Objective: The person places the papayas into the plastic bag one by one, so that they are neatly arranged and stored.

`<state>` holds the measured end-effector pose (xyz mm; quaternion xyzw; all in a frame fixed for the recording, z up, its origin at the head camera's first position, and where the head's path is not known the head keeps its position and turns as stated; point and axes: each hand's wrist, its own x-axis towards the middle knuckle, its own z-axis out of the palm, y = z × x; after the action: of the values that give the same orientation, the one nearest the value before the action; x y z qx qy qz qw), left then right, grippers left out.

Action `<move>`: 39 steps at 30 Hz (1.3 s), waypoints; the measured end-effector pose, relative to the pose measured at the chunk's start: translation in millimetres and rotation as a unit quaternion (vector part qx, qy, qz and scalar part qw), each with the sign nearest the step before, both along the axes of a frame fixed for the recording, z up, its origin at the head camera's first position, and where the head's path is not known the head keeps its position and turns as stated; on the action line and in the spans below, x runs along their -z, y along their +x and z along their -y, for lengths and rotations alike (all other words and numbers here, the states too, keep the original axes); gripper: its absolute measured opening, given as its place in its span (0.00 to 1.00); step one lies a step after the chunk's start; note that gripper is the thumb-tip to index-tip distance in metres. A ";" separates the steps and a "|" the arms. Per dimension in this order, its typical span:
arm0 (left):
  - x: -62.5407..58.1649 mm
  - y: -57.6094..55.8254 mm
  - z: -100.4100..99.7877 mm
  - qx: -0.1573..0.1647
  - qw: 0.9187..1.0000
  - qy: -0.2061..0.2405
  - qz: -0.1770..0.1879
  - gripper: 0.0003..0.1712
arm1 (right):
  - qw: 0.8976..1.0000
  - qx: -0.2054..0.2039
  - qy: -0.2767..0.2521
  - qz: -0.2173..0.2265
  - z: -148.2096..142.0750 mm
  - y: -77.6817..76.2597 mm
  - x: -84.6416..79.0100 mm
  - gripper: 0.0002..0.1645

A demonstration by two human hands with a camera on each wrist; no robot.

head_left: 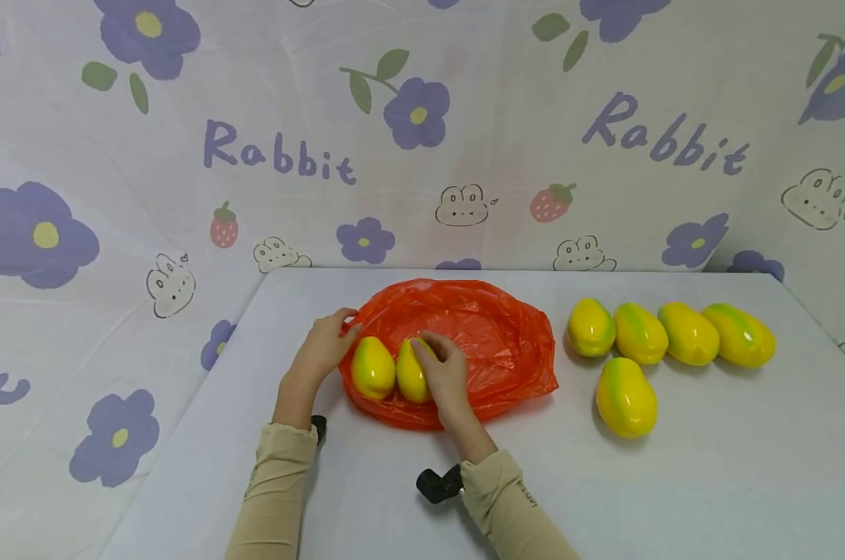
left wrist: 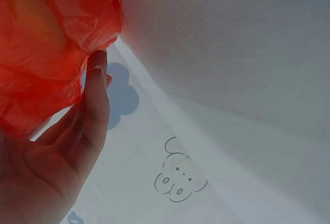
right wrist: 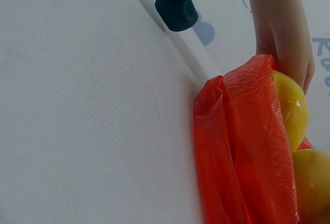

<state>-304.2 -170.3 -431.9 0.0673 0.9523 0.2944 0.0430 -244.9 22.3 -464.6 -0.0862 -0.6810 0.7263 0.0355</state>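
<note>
Of the two hands, the right hand (head_left: 450, 377) grasps a yellow-green fruit (head_left: 410, 377) inside the red plastic bag (head_left: 502, 342), just beside a second fruit (head_left: 373, 369), while the left hand (head_left: 324, 348) holds the bag's left rim. The bag lies spread open on the white surface (head_left: 366, 490). To its right, four similar fruits (head_left: 688, 333) lie in a row, with a single fruit (head_left: 626, 398) in front of them.

We see a crinkled red bag (head_left: 499, 350) open on the tabletop (head_left: 730, 482), two glossy yellow fruits (head_left: 373, 369) side by side inside at left.
</note>
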 end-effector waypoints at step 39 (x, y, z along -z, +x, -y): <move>-2.1 0.5 -0.9 -0.007 1.000 0.005 0.014 0.26 | 1.000 0.002 0.001 -0.022 -37.8 -3.2 -13.1 0.30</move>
<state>-303.7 -169.4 -429.8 0.0571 0.9506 0.3002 0.0542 -248.0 60.1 -451.5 -0.0712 -0.6806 0.7273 0.0522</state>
